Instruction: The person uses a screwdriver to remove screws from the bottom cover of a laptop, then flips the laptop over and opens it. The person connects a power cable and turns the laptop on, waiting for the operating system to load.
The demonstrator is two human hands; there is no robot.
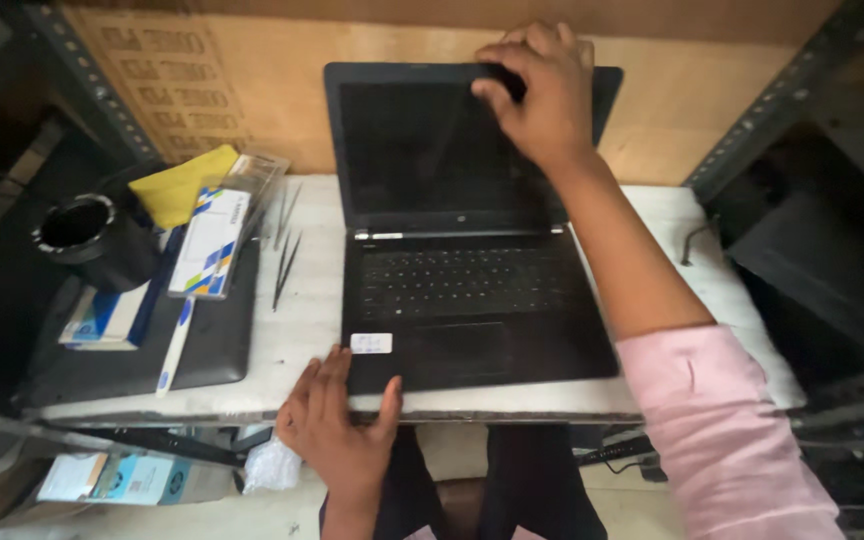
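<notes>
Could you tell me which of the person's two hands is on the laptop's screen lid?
The right hand, with the pink sleeve, has its grip on the top edge of the open black laptop's lid; the left hand rests at the base's front left corner instead.

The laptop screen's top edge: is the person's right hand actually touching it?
Touching. The head view shows the right hand with fingers curled over the top edge of the open black laptop lid.

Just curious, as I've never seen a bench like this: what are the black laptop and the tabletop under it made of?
The black open laptop looks like matte plastic: dull, even sheen, no glare. The pale tabletop seems painted or laminated board, worn and scuffed; I can't tell which.
</notes>
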